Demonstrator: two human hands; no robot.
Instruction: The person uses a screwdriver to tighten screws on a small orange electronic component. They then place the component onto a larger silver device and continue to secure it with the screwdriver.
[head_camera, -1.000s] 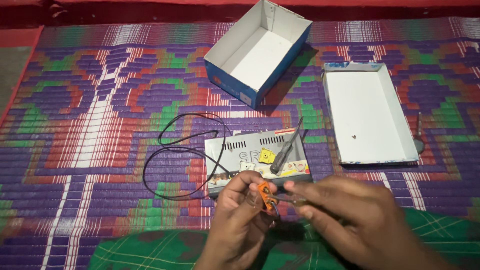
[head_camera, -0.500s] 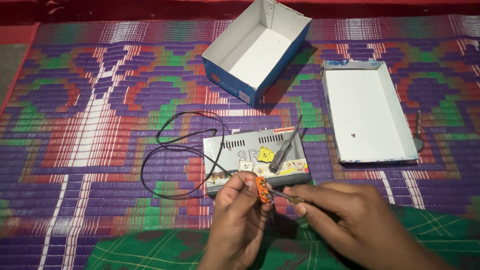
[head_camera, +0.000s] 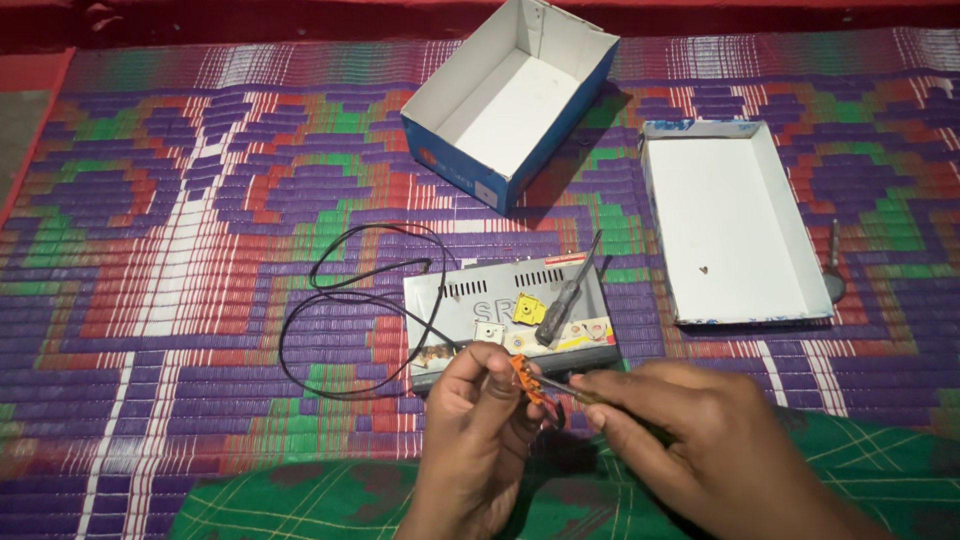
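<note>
Left hand (head_camera: 478, 420) pinches the small orange part (head_camera: 527, 378) just above the lap, right hand (head_camera: 690, 440) closed round a thin tool (head_camera: 562, 388) probing it — fine seating work, needing steadiness — beyond, metal unit (head_camera: 510, 315), spare screwdriver (head_camera: 565, 295), open boxes (head_camera: 510, 100).

small orange part (head_camera: 527, 380): pinched at the left hand's (head_camera: 478, 420) fingertips, held upright just above the person's lap. thin tool (head_camera: 562, 388): gripped in the right hand (head_camera: 690, 430), its slim shaft pointing left, tip touching the orange part. both sit between the two hands, near the grey metal unit's front edge.
</note>
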